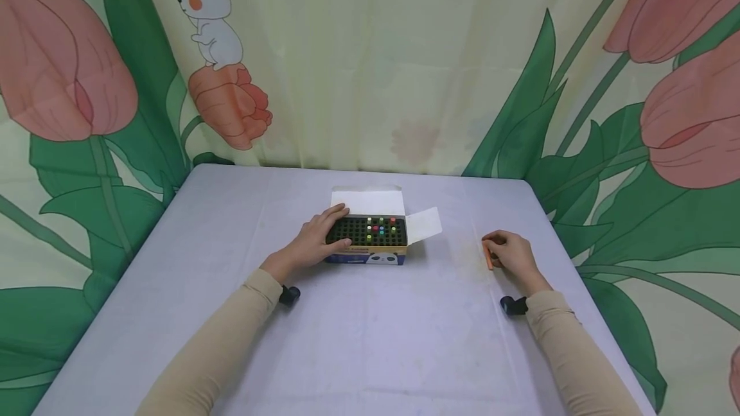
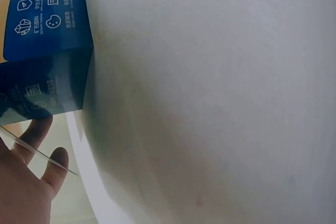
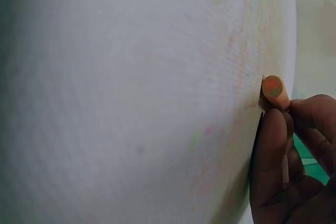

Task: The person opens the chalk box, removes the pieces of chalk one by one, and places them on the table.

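1. At the upper left of the frame, a printed curtain [image 1: 347, 82] is hanging behind the tabletop [image 1: 399, 332], with a white rabbit [image 1: 216, 24] showing above a carrot.
2. From the lower left, a beige sleeve [image 1: 211, 345] is reaching toward the centre — a black camera [image 1: 289, 296] is sitting at its cuff.
3. Left of centre, the left hand [image 1: 312, 241] is resting on the left end of a box, its grip spreading wide, with the thumb lying along the front edge and fingertips touching the back.
4. Near the centre, the blue-and-yellow box [image 1: 364, 253] is standing on the tabletop, its white back flap [image 1: 367, 201] and right flap [image 1: 424, 225] opening outward. Inside, a black tray of holes [image 1: 347, 230] is holding several coloured sticks [image 1: 376, 228] toward its right half.
5. Right of centre, well apart from the box, the right hand [image 1: 513, 254] is pinching an orange stick [image 1: 488, 257] between thumb and fingers — the stick is slanting downward.
6. At the far right, printed pink tulips [image 1: 696, 111] are filling the curtain.
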A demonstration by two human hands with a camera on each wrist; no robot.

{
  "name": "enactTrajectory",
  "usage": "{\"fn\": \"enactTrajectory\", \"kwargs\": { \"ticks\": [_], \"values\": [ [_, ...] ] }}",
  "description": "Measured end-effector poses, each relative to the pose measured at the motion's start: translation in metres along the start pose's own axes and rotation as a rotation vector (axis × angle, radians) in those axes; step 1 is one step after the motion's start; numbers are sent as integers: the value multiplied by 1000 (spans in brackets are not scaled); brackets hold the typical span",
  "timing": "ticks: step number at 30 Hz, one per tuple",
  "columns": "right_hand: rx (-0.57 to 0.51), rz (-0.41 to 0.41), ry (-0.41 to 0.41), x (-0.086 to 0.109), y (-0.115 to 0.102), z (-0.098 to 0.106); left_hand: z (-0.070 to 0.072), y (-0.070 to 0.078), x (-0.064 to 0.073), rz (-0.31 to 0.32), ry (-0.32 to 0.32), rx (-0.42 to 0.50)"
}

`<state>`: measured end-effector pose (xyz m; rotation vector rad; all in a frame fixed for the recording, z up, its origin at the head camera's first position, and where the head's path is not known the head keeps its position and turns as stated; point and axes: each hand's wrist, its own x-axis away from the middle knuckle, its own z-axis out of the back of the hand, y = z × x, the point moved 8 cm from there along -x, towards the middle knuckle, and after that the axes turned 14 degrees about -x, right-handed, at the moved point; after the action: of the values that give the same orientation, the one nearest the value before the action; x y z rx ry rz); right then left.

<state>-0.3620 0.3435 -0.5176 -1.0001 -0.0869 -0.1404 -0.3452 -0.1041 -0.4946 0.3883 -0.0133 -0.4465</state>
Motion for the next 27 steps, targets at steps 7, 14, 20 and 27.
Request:
{"fn": "enactTrajectory", "kwargs": {
  "ticks": [7, 14, 20, 27],
  "values": [
    [-9, 10, -3, -2, 0, 0, 0, -1, -1, 0, -12, 0],
    [-9, 3, -16, -1, -1, -1, -1, -3, -1, -2, -8, 3],
    [-18, -4, -14, 0, -1, 0, -2, -4, -1, 0, -6, 3],
    [-58, -14, -2, 2, -3, 6, -2, -3, -2, -1, -10, 1]
  ]
}}
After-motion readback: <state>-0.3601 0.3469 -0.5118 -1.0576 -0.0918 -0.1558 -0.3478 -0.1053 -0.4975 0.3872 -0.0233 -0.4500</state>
